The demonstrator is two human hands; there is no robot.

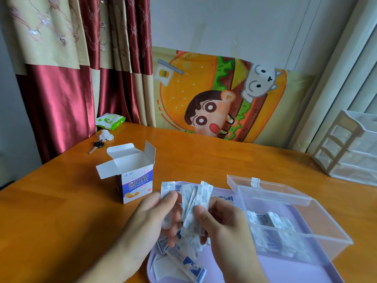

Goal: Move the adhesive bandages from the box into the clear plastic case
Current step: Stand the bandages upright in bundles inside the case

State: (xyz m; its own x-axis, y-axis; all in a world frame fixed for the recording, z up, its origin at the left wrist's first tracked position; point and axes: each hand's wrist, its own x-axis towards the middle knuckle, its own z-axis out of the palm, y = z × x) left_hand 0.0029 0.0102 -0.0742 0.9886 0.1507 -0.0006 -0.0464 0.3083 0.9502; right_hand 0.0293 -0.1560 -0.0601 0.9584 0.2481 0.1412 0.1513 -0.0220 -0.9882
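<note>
Adhesive bandages (193, 203), wrapped, white with blue print: a loose fan of several held in both hands at lower centre of the frame, above the lilac tray (285, 268), long axes running roughly upright toward the top of the frame, upper ends splayed. Left hand (146, 219): thumb and fingers curled round the left side of the bunch, pinching it. Right hand (222, 221): thumb pressed on the front of the right-hand strips, fingers closed behind them. Clear plastic case (306, 235): lies to the right of the bunch, on the tray, just beside the right hand, which is the nearer hand to it; the case opening faces up, its hinged lid (265, 186) folded back toward upper centre. Judged: the coming move carries the bunch rightward, and the strips likely need turning from upright to flat to lie with those already inside. Contents of case: a layer of wrapped bandages lying flat along its floor, count not readable. Contents of tray, outside the case: further loose bandages (183, 260) scattered below and behind the hands. Box (134, 176): cardboard, blue and white, standing upright to the left of the hands on the wooden table (204, 156), top flaps open; whether anything remains inside cannot be told. Periphery: keys (98, 146) and a green packet (110, 120) at centre left; drawer unit (350, 148) at right edge.
</note>
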